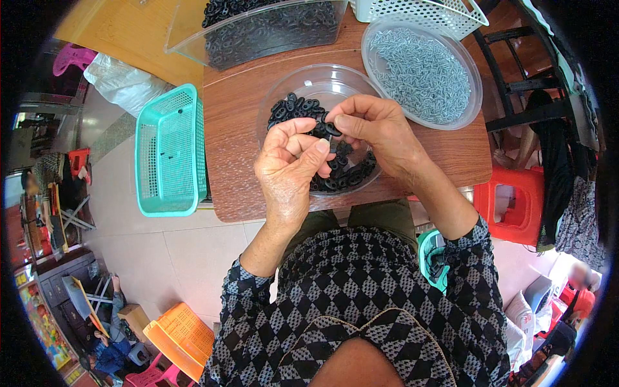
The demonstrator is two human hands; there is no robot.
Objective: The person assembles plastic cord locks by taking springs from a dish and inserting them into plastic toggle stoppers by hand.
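Both hands meet above a round clear plastic bowl (pixel 309 80) that holds a heap of small black rubber rings (pixel 348 174) and stands on the brown wooden desk (pixel 235 122). The right hand (pixel 380 132) has its fingertips pinched shut on one black rubber ring (pixel 332 128), held just over the bowl. The left hand (pixel 290 168) is curled, its thumb and fingers drawn together right beside that ring; what it grips, if anything, is too small to tell. Behind the right hand sits a round clear plastic dish of small silver screws (pixel 422 71). A rectangular clear plastic tray of more black rings (pixel 271 29) lies at the desk's far side, near a white mesh basket (pixel 419 13). A teal mesh plastic basket (pixel 169 151) hangs off the desk's left edge.
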